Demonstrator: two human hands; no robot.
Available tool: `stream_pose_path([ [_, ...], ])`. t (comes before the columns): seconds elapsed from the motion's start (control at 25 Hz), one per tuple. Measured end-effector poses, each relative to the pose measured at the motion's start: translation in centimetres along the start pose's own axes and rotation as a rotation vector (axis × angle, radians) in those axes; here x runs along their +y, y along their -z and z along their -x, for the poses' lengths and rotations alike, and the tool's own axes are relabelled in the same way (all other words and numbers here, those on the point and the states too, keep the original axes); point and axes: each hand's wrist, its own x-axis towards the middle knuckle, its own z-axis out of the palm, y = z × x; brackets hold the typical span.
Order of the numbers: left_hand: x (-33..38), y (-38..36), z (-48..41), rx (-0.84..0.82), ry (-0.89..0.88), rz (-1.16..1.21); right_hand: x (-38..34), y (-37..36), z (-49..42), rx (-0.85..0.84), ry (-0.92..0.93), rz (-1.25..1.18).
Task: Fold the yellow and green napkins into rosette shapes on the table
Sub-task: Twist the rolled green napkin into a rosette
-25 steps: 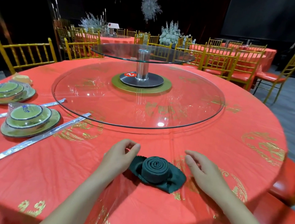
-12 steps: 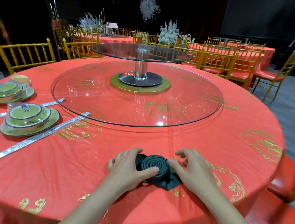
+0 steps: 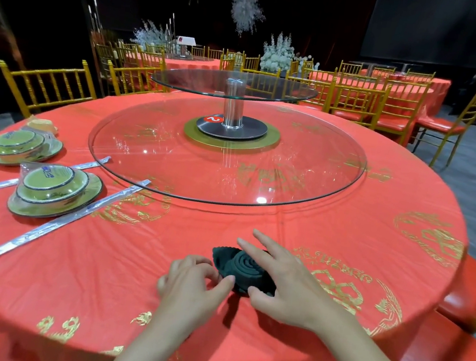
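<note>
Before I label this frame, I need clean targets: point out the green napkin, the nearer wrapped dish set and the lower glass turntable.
green napkin [image 3: 245,266]: head view, coiled centre.
nearer wrapped dish set [image 3: 47,181]: head view, top bowl.
lower glass turntable [image 3: 321,172]: head view, bare glass towards the right rim.

Dark green napkin [image 3: 243,266] with a spiral of ridges, on a red tablecloth [image 3: 343,241] printed with gold emblems. Left of the clear glass turntable [image 3: 306,173], olive-green plates [image 3: 56,188] with dark rims. Behind it, gold chairs [image 3: 438,127] with red seats
</note>
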Motion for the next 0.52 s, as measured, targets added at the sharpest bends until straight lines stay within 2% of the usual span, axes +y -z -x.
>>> stream_pose_path([
  [0.08, 0.5, -0.3, -0.1, 0.027, 0.010, -0.014, -0.2, -0.6, -0.2, -0.004, -0.025, -0.048],
  [0.24, 0.6, -0.8, -0.6, 0.026, -0.010, -0.034, -0.2, -0.6, -0.8, 0.123, -0.058, -0.029],
  [0.36, 0.5, -0.3, -1.8, 0.030, 0.004, -0.033, -0.4, -0.5, -1.5, 0.061, 0.011, -0.012],
  [0.52, 0.3, -0.1, -2.3, -0.019, 0.012, -0.025, -0.2, -1.7, -1.4, 0.028, 0.015, 0.007],
])
